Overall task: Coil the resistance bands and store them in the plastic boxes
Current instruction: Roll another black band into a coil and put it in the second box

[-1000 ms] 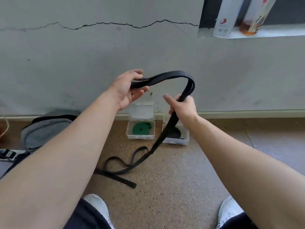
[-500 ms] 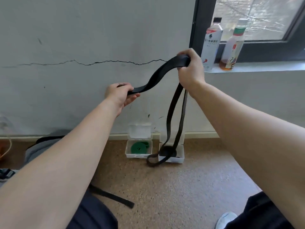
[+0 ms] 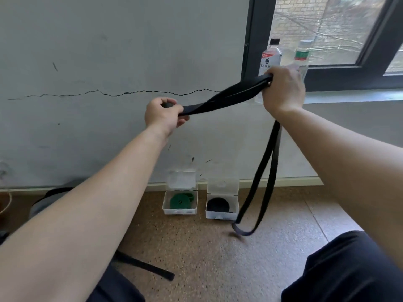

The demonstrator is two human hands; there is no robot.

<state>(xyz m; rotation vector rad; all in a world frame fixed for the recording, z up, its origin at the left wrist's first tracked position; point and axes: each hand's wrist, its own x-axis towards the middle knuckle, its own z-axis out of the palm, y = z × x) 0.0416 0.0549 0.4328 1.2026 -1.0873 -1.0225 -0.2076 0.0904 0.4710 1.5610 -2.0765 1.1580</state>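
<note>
The left hand (image 3: 162, 115) is raised in front of the wall, with its fingers curled, and it pinches one end of the black resistance band (image 3: 226, 99). I think the coil has to begin at this end.

Far below this hand, two plastic boxes stand on the floor against the wall, both with the lid open. The left box (image 3: 180, 211) holds a coiled green band (image 3: 178, 200). The right box (image 3: 220, 215), just beside it, holds a black coil (image 3: 218, 204).

Above the boxes the band runs from the left hand up and to the right. This part is doubled and has a twist in it, and it does not sag. It ends in the right hand (image 3: 283, 90), which is higher, in front of the window sill, and closed as a fist round the band.

From under the right hand the rest of the band hangs down as a long narrow loop. The bottom of the loop (image 3: 244, 233) is just beside the front right corner of the right box. I cannot tell if it touches the floor.

So the long axis of the band bends at the right hand: first a short slope between the hands, then a long drop. Almost all the free length is on the right side and low. To roll it, the left hand probably must turn its end while the right hand lets the hanging part pass through. The twist could make the coil uneven.
</note>
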